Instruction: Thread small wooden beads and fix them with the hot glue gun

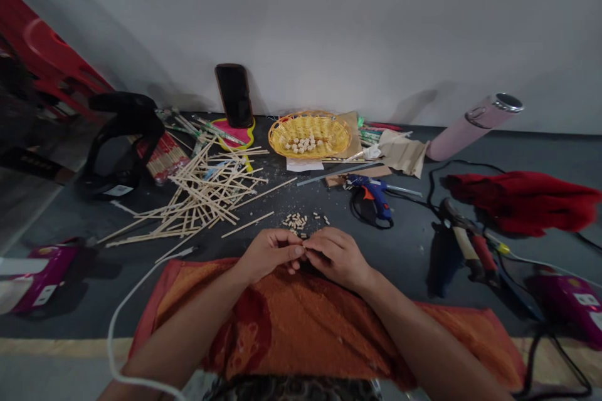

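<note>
My left hand (271,254) and my right hand (339,258) meet fingertip to fingertip over the near part of the dark table. Both are closed in a pinch, and whatever sits between the fingers is too small and covered to make out. Just beyond the fingertips lie several short cut pieces of wooden stick (295,221). Long pale wooden sticks (202,191) are heaped to the left. A yellow woven basket (282,131) farther back holds small pale clusters (305,145). Under my wrists is an orange towel (310,319).
A blue glue gun (375,191) and pliers (473,244) lie to the right, near a red cloth (527,197). A pink flask (470,128) and a phone (234,95) stand by the wall. A white cable (126,307) crosses near my left arm.
</note>
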A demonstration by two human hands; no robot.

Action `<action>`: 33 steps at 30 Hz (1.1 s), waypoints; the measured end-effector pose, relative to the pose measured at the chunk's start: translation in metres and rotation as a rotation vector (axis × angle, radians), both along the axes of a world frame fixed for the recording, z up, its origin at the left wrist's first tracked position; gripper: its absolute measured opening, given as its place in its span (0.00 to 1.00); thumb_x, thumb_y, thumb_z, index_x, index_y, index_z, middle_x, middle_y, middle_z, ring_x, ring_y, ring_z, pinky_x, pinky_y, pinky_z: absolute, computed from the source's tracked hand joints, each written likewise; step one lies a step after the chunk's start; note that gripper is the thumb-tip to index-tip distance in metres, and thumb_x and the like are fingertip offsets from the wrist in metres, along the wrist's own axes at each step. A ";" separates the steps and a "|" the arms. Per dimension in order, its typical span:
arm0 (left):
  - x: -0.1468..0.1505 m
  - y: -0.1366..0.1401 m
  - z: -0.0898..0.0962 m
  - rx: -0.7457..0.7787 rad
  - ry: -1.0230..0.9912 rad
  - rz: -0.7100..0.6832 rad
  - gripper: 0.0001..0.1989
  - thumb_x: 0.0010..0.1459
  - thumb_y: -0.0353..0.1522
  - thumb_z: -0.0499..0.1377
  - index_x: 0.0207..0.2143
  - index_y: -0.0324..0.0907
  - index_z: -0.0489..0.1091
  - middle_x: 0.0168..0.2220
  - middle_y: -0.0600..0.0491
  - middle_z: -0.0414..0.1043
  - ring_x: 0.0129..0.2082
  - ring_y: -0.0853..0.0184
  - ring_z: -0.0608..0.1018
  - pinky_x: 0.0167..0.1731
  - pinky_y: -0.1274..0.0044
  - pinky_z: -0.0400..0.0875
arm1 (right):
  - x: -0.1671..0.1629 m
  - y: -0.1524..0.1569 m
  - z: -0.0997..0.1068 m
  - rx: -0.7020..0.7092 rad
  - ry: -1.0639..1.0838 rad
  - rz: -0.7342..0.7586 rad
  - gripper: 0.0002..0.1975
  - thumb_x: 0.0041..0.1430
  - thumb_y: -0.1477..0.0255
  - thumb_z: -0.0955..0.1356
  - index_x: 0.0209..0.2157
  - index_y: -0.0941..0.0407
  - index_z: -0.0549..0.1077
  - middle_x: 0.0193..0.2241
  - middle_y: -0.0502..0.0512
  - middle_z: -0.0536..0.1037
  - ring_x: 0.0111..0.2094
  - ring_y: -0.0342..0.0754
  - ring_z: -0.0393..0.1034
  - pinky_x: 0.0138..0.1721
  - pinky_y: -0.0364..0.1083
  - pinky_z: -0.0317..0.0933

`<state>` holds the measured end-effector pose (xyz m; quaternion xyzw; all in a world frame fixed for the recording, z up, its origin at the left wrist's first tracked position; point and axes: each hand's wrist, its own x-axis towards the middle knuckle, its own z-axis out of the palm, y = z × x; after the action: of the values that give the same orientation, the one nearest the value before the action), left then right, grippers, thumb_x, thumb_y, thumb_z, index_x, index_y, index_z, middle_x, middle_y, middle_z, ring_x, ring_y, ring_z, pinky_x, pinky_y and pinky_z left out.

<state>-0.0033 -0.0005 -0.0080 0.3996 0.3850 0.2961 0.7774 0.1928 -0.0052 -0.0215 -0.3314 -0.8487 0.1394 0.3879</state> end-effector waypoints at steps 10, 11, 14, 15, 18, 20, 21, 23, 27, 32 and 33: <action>-0.002 0.002 0.000 0.002 -0.001 -0.023 0.14 0.50 0.38 0.63 0.30 0.34 0.73 0.27 0.51 0.74 0.20 0.74 0.73 0.20 0.81 0.71 | 0.000 -0.001 0.003 -0.038 0.000 0.021 0.10 0.57 0.76 0.67 0.42 0.54 0.72 0.33 0.54 0.77 0.34 0.44 0.70 0.37 0.44 0.66; -0.002 0.002 -0.001 -0.001 -0.002 -0.025 0.14 0.50 0.38 0.63 0.30 0.34 0.73 0.27 0.51 0.74 0.20 0.74 0.72 0.19 0.81 0.71 | 0.001 -0.001 0.003 -0.032 -0.001 0.021 0.10 0.57 0.76 0.67 0.42 0.54 0.72 0.33 0.54 0.77 0.34 0.44 0.70 0.37 0.44 0.66; -0.002 0.002 -0.001 -0.016 0.003 -0.024 0.14 0.49 0.38 0.64 0.29 0.34 0.73 0.26 0.51 0.74 0.19 0.75 0.72 0.19 0.82 0.70 | 0.001 -0.002 0.002 -0.001 0.010 0.021 0.11 0.59 0.76 0.66 0.44 0.54 0.72 0.34 0.54 0.77 0.35 0.44 0.71 0.37 0.44 0.67; -0.002 0.002 -0.001 -0.019 0.009 -0.022 0.14 0.49 0.39 0.64 0.29 0.34 0.73 0.26 0.51 0.74 0.19 0.75 0.72 0.19 0.82 0.70 | 0.001 -0.002 0.001 0.013 0.015 0.020 0.12 0.59 0.77 0.65 0.44 0.54 0.72 0.34 0.55 0.77 0.36 0.44 0.71 0.37 0.45 0.67; -0.001 0.001 -0.001 -0.022 0.025 -0.015 0.14 0.49 0.39 0.64 0.28 0.34 0.72 0.25 0.51 0.74 0.19 0.75 0.72 0.18 0.82 0.70 | 0.001 -0.002 0.001 0.054 0.016 0.011 0.12 0.59 0.78 0.64 0.44 0.54 0.72 0.35 0.55 0.77 0.37 0.44 0.71 0.38 0.44 0.67; -0.001 0.001 -0.001 -0.028 0.025 -0.004 0.14 0.49 0.39 0.63 0.28 0.34 0.72 0.25 0.51 0.74 0.18 0.75 0.72 0.18 0.83 0.70 | 0.001 -0.003 0.001 0.076 -0.001 0.002 0.12 0.59 0.78 0.64 0.43 0.54 0.73 0.34 0.55 0.77 0.36 0.44 0.71 0.38 0.45 0.67; -0.001 0.001 -0.001 -0.033 0.023 0.000 0.14 0.49 0.39 0.63 0.28 0.34 0.72 0.25 0.51 0.74 0.18 0.75 0.72 0.17 0.83 0.70 | 0.001 -0.003 0.001 0.085 -0.014 -0.002 0.12 0.59 0.79 0.63 0.43 0.54 0.73 0.34 0.55 0.77 0.36 0.45 0.71 0.37 0.45 0.66; -0.001 0.001 -0.002 -0.037 0.022 0.004 0.14 0.49 0.39 0.64 0.27 0.35 0.71 0.25 0.51 0.74 0.18 0.75 0.72 0.17 0.83 0.69 | 0.001 -0.003 0.002 0.099 -0.042 0.000 0.12 0.59 0.79 0.63 0.42 0.55 0.73 0.34 0.56 0.77 0.35 0.45 0.71 0.36 0.45 0.66; 0.000 0.001 -0.002 -0.037 0.039 0.004 0.15 0.49 0.40 0.64 0.26 0.35 0.71 0.24 0.51 0.74 0.17 0.75 0.72 0.16 0.83 0.69 | 0.000 -0.003 0.003 0.111 -0.054 0.010 0.12 0.60 0.79 0.63 0.42 0.55 0.73 0.34 0.56 0.77 0.35 0.45 0.71 0.37 0.46 0.67; 0.000 0.001 -0.001 -0.035 0.029 0.019 0.15 0.48 0.40 0.64 0.26 0.35 0.71 0.23 0.51 0.73 0.17 0.75 0.71 0.16 0.83 0.68 | 0.000 -0.003 0.000 0.038 0.051 -0.045 0.11 0.59 0.76 0.64 0.43 0.54 0.74 0.34 0.55 0.78 0.35 0.44 0.71 0.37 0.44 0.67; 0.000 0.001 -0.001 -0.038 0.026 0.017 0.15 0.48 0.40 0.64 0.26 0.35 0.71 0.23 0.51 0.73 0.17 0.75 0.71 0.16 0.83 0.68 | 0.000 -0.003 0.000 0.025 0.068 -0.055 0.11 0.59 0.76 0.65 0.43 0.54 0.74 0.34 0.55 0.78 0.34 0.44 0.71 0.36 0.43 0.67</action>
<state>-0.0036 0.0006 -0.0092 0.3850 0.4042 0.2902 0.7773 0.1925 -0.0079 -0.0214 -0.3448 -0.8273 0.1290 0.4243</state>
